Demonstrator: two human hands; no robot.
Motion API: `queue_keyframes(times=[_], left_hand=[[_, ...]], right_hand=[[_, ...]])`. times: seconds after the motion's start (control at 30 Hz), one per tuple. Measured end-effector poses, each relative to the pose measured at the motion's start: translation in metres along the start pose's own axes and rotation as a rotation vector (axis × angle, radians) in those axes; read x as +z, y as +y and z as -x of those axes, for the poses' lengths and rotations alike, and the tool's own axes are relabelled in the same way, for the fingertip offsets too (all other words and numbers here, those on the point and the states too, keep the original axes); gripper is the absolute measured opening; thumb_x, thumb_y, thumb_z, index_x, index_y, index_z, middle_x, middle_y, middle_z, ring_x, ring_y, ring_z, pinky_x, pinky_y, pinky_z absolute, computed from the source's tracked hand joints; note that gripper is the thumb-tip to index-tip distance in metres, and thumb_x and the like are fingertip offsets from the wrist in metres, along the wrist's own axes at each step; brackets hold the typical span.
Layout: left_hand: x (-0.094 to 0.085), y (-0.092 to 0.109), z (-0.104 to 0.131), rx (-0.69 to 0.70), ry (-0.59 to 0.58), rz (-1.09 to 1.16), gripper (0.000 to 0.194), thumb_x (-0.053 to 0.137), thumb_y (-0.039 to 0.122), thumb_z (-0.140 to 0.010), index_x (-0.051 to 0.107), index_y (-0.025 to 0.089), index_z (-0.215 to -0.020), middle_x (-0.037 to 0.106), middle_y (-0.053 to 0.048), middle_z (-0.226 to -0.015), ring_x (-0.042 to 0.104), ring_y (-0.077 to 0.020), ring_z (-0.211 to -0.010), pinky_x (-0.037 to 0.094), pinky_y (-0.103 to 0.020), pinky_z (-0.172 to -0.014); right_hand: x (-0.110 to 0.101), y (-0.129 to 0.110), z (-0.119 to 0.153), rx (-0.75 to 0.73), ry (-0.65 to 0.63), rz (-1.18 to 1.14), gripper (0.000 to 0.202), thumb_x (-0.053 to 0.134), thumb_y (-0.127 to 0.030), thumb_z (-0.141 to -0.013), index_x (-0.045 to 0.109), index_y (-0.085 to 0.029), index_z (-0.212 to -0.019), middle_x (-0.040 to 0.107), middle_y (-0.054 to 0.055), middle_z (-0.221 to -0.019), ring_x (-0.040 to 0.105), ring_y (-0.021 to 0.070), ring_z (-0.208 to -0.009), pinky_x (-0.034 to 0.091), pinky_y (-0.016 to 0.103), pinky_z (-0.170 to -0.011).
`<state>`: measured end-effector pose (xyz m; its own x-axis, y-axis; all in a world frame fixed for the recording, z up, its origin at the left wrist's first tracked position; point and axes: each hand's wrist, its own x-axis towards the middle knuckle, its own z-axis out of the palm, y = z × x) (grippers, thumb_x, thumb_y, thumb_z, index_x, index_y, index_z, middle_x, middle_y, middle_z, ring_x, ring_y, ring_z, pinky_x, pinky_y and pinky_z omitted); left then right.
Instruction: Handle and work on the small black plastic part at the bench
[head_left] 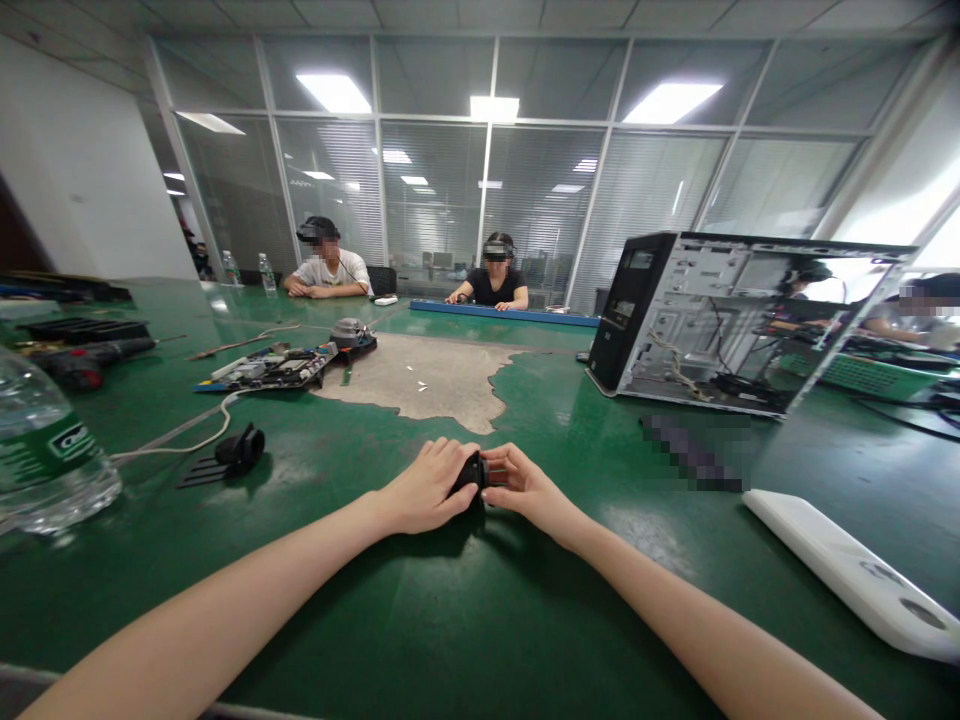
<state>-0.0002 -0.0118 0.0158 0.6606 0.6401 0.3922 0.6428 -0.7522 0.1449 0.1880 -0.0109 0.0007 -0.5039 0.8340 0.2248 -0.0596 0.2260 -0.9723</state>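
Note:
A small black part (pixel 471 470) is held low over the green table, in front of me. My left hand (pixel 426 487) wraps over it from the left, with the thumb along its near side. From the right, my right hand (pixel 529 492) has bent fingers and thumb closed about the part's right end. Most of the part is hidden by the fingers, so its kind does not show. To the left lies another black piece (pixel 238 452) with a round end and long prongs.
An opened computer case (pixel 637 315) stands at right, near a white slab-like object (pixel 847 570). Left are a water bottle (pixel 52 450), a circuit board (pixel 274 368) and a drill-like tool (pixel 90 357). Two people sit across the table (pixel 360 610); others are at far right.

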Motion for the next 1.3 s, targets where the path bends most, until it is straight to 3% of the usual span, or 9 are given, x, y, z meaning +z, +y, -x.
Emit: queue_keyframes(times=[0.13, 0.27, 0.47, 0.6, 0.77, 1.0, 1.2, 1.3], left_hand=[[-0.0001, -0.0005, 0.0000, -0.007, 0.000, 0.003, 0.039, 0.037, 0.033, -0.085, 0.033, 0.018, -0.120, 0.049, -0.008, -0.100, 0.042, -0.0233, -0.089, 0.033, -0.040, -0.082], [0.0001, 0.0000, 0.0000, -0.010, -0.004, -0.009, 0.040, 0.036, 0.034, -0.085, 0.032, 0.017, -0.121, 0.049, -0.009, -0.102, 0.042, -0.0237, -0.090, 0.033, -0.040, -0.082], [0.0006, -0.0002, 0.0000, 0.000, 0.001, -0.006, 0.039, 0.035, 0.033, -0.086, 0.032, 0.017, -0.121, 0.049, -0.009, -0.105, 0.041, -0.0236, -0.091, 0.033, -0.040, -0.082], [0.0008, -0.0010, -0.0001, -0.006, 0.000, -0.004, 0.039, 0.036, 0.034, -0.085, 0.032, 0.017, -0.121, 0.049, -0.009, -0.101, 0.042, -0.0235, -0.089, 0.033, -0.040, -0.082], [0.0008, -0.0012, -0.0006, -0.006, 0.002, 0.004, 0.039, 0.036, 0.033, -0.085, 0.033, 0.017, -0.120, 0.049, -0.009, -0.101, 0.042, -0.0234, -0.089, 0.033, -0.040, -0.082], [0.0008, -0.0011, -0.0005, -0.004, 0.004, 0.008, 0.039, 0.036, 0.033, -0.085, 0.033, 0.018, -0.120, 0.049, -0.009, -0.102, 0.042, -0.0236, -0.090, 0.033, -0.041, -0.083], [0.0009, -0.0004, 0.0003, -0.003, 0.003, 0.002, 0.039, 0.036, 0.033, -0.085, 0.033, 0.017, -0.120, 0.049, -0.009, -0.102, 0.042, -0.0237, -0.091, 0.033, -0.041, -0.083], [0.0014, -0.0004, 0.0001, -0.011, 0.001, -0.003, 0.039, 0.036, 0.033, -0.085, 0.033, 0.016, -0.120, 0.049, -0.009, -0.102, 0.042, -0.0237, -0.091, 0.033, -0.041, -0.083]], right_hand=[[0.0010, -0.0021, 0.0018, -0.052, 0.000, 0.012, 0.034, 0.070, -0.025, -0.065, 0.048, -0.022, -0.091, 0.054, 0.001, -0.096, 0.053, 0.0153, -0.092, 0.041, 0.034, -0.084], [0.0025, -0.0024, 0.0026, 0.001, 0.045, 0.046, 0.028, 0.063, -0.033, -0.072, 0.048, -0.022, -0.093, 0.055, 0.002, -0.094, 0.054, 0.0153, -0.089, 0.042, 0.034, -0.082], [0.0013, 0.0017, 0.0012, -0.005, 0.040, 0.072, 0.036, 0.062, -0.034, -0.072, 0.046, -0.023, -0.103, 0.054, 0.004, -0.100, 0.053, 0.0163, -0.093, 0.043, 0.036, -0.083], [0.0002, 0.0006, 0.0021, -0.055, -0.006, 0.046, 0.034, 0.068, -0.029, -0.068, 0.047, -0.022, -0.094, 0.053, 0.002, -0.099, 0.053, 0.0168, -0.095, 0.043, 0.036, -0.084], [0.0009, 0.0008, 0.0025, -0.040, 0.034, 0.054, 0.029, 0.065, -0.031, -0.070, 0.048, -0.021, -0.092, 0.054, 0.002, -0.098, 0.054, 0.0157, -0.092, 0.044, 0.033, -0.081], [-0.0005, 0.0046, 0.0010, 0.001, 0.030, 0.061, 0.036, 0.060, -0.032, -0.075, 0.047, -0.023, -0.107, 0.056, 0.004, -0.098, 0.055, 0.0156, -0.089, 0.044, 0.034, -0.080], [0.0013, -0.0030, 0.0031, -0.056, 0.017, 0.017, 0.033, 0.070, -0.027, -0.066, 0.050, -0.022, -0.092, 0.055, 0.002, -0.098, 0.054, 0.0167, -0.095, 0.042, 0.034, -0.084], [0.0019, -0.0023, 0.0031, -0.019, 0.056, 0.027, 0.030, 0.067, -0.031, -0.068, 0.051, -0.022, -0.092, 0.056, 0.002, -0.094, 0.055, 0.0162, -0.090, 0.044, 0.033, -0.080]])
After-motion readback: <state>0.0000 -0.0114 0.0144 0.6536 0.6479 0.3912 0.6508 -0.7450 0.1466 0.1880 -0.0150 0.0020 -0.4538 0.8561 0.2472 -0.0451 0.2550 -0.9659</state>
